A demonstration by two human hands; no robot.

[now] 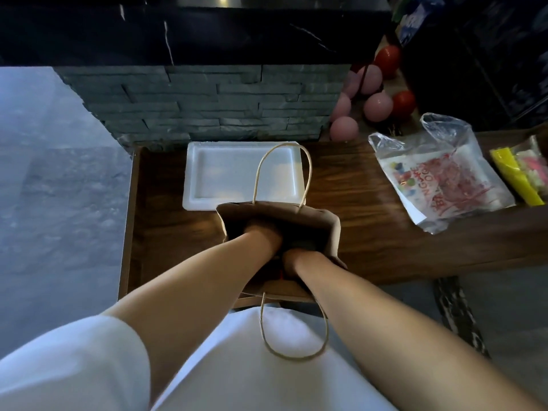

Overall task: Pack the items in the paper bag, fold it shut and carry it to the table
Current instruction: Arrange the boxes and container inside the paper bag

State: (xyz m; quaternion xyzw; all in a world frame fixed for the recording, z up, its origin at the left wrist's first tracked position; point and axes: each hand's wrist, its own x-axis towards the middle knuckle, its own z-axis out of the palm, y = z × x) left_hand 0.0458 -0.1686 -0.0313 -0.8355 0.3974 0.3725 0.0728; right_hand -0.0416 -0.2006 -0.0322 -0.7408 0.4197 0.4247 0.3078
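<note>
A brown paper bag [323, 229] with twine handles stands open on the wooden counter [355, 250], near its front edge. Both my hands are down inside its mouth. My left hand [262, 232] reaches in from the left, its fingers hidden in the bag. Beside it, my right hand [296, 261] is curled low at the bag's near right side, and something dark with a bit of red shows under it. What the hands hold is hidden by the bag. One handle arches over the far rim, the other hangs toward me.
An empty white foam tray [201, 179] lies just behind the bag. A clear plastic bag [441, 173] with a printed packet lies at right, then a yellow and pink packet [516, 176]. Pink and red balloons [376, 106] sit behind, beside a stone-clad wall.
</note>
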